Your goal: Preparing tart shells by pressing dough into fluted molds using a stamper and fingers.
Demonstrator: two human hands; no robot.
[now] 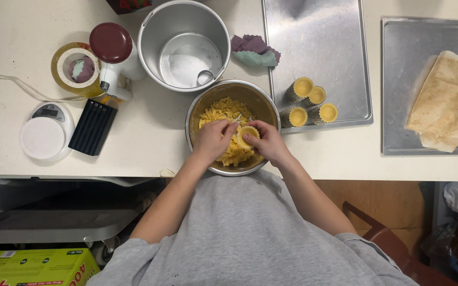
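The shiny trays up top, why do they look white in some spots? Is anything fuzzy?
Head view: ceiling light glares off the nearer tray and the tall pot; both hands, left hand and right hand, look slightly soft, while the filled cups stay sharp.

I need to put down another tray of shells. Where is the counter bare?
Bare counter lies between the black ridged block and the mixing bowl. Another strip runs below the two trays. The back left around the pot is crowded.
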